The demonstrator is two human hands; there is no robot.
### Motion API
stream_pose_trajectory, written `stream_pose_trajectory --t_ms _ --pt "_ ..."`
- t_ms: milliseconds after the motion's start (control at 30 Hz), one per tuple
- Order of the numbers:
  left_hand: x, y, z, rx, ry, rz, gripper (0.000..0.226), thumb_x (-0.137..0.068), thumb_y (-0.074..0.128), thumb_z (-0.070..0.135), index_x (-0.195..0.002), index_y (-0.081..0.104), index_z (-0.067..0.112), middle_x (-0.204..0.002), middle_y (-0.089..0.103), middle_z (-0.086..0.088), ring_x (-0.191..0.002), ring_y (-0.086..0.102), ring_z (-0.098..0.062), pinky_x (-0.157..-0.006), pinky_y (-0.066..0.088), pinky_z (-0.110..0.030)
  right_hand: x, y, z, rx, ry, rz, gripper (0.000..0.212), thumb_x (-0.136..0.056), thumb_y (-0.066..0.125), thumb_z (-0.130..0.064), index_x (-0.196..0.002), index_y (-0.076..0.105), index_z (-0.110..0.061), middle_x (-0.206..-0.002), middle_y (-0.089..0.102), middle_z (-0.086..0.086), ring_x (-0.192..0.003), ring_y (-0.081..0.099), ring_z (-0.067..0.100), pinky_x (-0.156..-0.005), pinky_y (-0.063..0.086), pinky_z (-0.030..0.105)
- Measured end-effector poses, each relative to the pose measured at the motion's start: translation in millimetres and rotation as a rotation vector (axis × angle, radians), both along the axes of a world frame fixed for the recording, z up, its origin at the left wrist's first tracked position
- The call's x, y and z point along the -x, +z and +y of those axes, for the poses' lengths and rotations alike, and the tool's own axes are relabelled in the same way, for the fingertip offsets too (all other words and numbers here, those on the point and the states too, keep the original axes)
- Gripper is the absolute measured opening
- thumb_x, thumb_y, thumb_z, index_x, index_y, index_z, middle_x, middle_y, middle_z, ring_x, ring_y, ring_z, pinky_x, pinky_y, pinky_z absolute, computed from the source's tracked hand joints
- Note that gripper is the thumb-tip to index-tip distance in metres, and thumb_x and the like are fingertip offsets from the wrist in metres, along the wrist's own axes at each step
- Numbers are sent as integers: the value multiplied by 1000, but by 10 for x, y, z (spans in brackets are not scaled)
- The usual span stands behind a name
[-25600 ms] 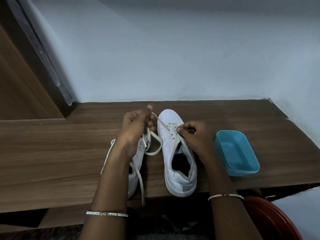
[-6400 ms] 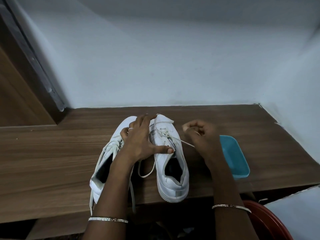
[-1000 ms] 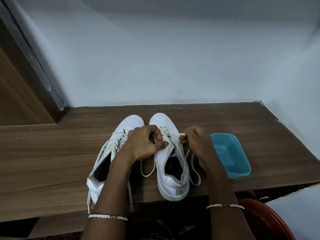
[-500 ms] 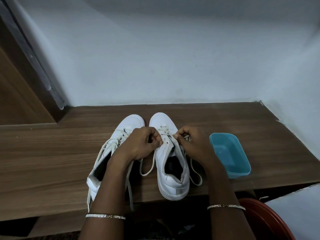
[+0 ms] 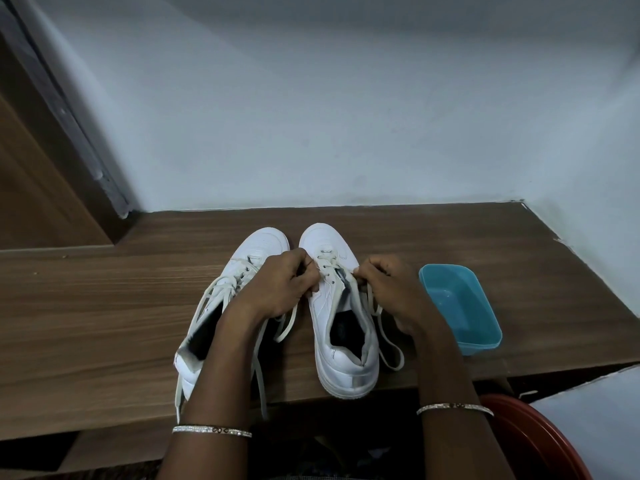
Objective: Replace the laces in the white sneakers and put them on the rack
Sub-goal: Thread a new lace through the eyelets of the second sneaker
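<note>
Two white sneakers stand side by side on the brown wooden shelf (image 5: 104, 306), toes toward the wall. The left sneaker (image 5: 221, 306) is laced, with loose ends hanging over the front edge. The right sneaker (image 5: 343, 327) is partly laced near the toe. My left hand (image 5: 280, 289) pinches the lace at that sneaker's left eyelet row. My right hand (image 5: 391, 289) pinches the lace (image 5: 388, 337) at its right eyelet row, and a loop trails down beside the shoe.
A shallow blue plastic tub (image 5: 460, 306) sits on the shelf just right of my right hand. A red round basin (image 5: 533, 441) lies below the shelf's front edge at lower right. White walls close the back and right; a wooden door frame (image 5: 45, 174) stands at left.
Both hands have drawn in close to the right sneaker's eyelets since one second ago, and the lace stretched sideways from the right hand is now gathered in.
</note>
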State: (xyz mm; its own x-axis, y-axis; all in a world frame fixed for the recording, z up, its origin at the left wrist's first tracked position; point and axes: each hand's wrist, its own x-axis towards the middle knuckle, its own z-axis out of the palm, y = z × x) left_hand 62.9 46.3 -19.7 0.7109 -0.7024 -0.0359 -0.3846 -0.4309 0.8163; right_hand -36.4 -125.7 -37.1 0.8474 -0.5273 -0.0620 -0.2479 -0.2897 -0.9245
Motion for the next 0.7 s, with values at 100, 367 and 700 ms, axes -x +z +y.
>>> stream_pose_trajectory --t_ms 100,367,700 --pt "-4 -6 4 26 18 15 13 -96 55 13 -86 59 6 -75 71 -1 -61 62 -3 -56 42 -10 -1 -21 -3 -106 -13 -18 29 -88 66 -17 -60 66 -11 -63 68 1 -61 59 4 -63 47 22" --pt "-43 -33 -64 195 81 -238 7 -92 66 23 -92 72 25 -89 68 9 -76 59 -7 -69 45 -16 69 81 -25 -153 40 -115 41 -92 64 -50 -69 68 -16 -66 55 9 -65 47 23 -68 40 37" --pt "185 10 -384 79 70 -466 28 -81 54 61 -86 70 38 -91 64 14 -97 55 -16 -85 43 -46 194 331 -58 -164 51 -287 44 -92 64 -43 -57 59 -17 -67 57 -1 -72 56 16 -79 46 33"
